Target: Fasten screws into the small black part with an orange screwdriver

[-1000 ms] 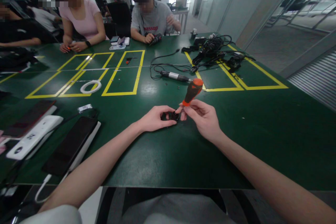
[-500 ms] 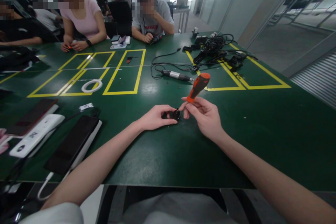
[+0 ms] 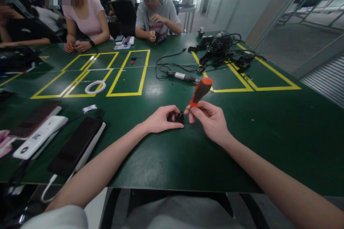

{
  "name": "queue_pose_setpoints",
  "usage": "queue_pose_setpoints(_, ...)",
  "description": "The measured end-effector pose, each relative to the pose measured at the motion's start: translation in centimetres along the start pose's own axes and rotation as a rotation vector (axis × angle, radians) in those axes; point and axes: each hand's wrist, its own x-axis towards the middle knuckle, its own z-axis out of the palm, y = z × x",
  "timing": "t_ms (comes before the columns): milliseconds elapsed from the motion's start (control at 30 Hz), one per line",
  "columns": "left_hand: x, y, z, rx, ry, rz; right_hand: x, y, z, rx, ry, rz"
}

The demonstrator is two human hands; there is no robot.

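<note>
My left hand (image 3: 161,118) pinches a small black part (image 3: 179,117) and steadies it on the green table (image 3: 268,132). My right hand (image 3: 211,120) grips an orange-and-black screwdriver (image 3: 199,92) by the lower end of its handle. The handle tilts up and to the right. Its tip points down at the black part, right beside my left fingertips. The tip itself is too small to make out.
A grey electric driver (image 3: 180,76) and a tangle of black cables (image 3: 220,52) lie beyond my hands. Two phones (image 3: 76,146) and a white power strip (image 3: 40,136) sit at the left. A white ring (image 3: 94,87) lies among yellow tape lines. Several people sit across the table.
The screwdriver handle swung out to the right, then came back more upright. My left fingers shifted slightly around the black part. The view drifted a little.
</note>
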Motion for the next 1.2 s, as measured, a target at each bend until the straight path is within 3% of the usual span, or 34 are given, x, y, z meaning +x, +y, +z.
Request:
queue_pose_setpoints(500,0.0,0.06,0.0,0.006,-0.027,0.025,0.06,0.31,0.11,0.14,-0.061,0.011)
queue_pose_setpoints(1200,-0.01,0.33,-0.21,-0.001,-0.046,0.011,-0.09,0.04,0.07,0.018,-0.014,-0.033)
